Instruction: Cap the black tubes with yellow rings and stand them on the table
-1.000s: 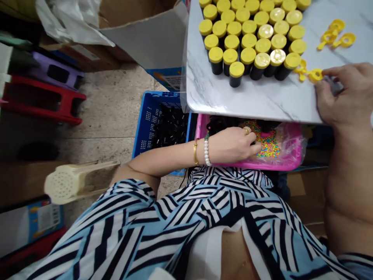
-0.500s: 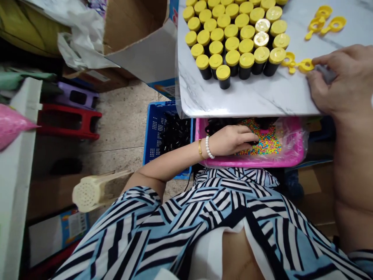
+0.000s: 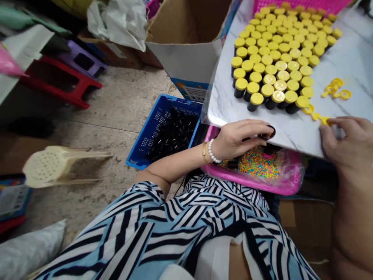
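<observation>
My left hand [image 3: 241,137], with a pearl and a gold bracelet at the wrist, is closed round a small black tube [image 3: 268,135] just above a pink tray [image 3: 279,186] of coloured beads [image 3: 256,161]. My right hand [image 3: 348,142] rests on the marble tabletop [image 3: 253,116], its fingers pinched at a yellow ring-shaped cap [image 3: 320,117]. Several black tubes with yellow caps [image 3: 279,66] stand packed together on the tabletop beyond both hands.
A blue crate [image 3: 140,151] of black tubes sits on the floor left of the tray. More yellow ring caps [image 3: 336,88] lie on the table. An open cardboard box [image 3: 186,50], red and purple stools [image 3: 62,83] and a cream stool [image 3: 55,165] stand around.
My left hand has lifted out of the beads with a black tube, up toward the table edge. The view has swung, so the table looks tilted. The right hand stays by the yellow cap.
</observation>
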Demonstrator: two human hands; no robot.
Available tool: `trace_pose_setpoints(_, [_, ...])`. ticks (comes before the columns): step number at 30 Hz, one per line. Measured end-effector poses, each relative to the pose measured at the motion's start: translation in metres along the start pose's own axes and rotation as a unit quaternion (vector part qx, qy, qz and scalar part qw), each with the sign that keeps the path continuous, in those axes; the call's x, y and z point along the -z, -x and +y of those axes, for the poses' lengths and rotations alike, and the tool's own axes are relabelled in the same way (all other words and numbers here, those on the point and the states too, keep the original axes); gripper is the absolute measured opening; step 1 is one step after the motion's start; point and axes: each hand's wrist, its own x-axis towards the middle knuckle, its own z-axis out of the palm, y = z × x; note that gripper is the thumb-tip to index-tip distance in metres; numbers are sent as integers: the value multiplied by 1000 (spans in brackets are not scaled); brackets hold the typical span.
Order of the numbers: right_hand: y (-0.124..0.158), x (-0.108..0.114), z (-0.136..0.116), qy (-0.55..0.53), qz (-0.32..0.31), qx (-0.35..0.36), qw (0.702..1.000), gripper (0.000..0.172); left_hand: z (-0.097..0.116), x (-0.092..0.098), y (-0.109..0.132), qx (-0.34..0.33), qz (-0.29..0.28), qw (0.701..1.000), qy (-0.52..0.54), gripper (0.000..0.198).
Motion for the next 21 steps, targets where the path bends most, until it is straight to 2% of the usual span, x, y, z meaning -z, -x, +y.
trace_pose_setpoints(2, [-9,3,5,-8,-19,11,1000,43,-12,3,-5,12,-2,999,-53,25])
trace_pose_setpoints(5, [-27,8,9,-6,-86,24,996,45,-26,3,-6,4,-12,995,-97,24])
trace_pose_setpoints(7, [-40,12,12,0,-138,14,990,44,-30,0,-3,-10,9,994,-113,28])
trace_pose_setpoints(11, [-56,32,9,2,-290,-105,951,43,-27,-8,3,-14,60,989,-134,25])
trace_pose_setpoints(13, [-54,45,-3,-70,-340,-187,919,41,-23,-11,3,-10,69,992,-108,22])
trace_pose_setpoints(15, [-45,57,-26,-200,-336,-238,889,37,-20,-13,2,0,75,994,-76,20])
trace_pose_setpoints(16, [-39,61,-40,-248,-312,-236,886,36,-19,-13,1,8,79,995,-66,20])
trace_pose_setpoints(19, [-27,73,-89,-233,-189,-155,941,36,-18,-14,1,8,97,993,-63,20])
trace_pose_setpoints(20, [-26,77,-105,-234,-171,-135,948,35,-19,-15,1,3,102,993,-66,20])
trace_pose_setpoints(21, [-26,79,-120,-264,-173,-133,939,32,-19,-16,1,-3,105,992,-70,20])
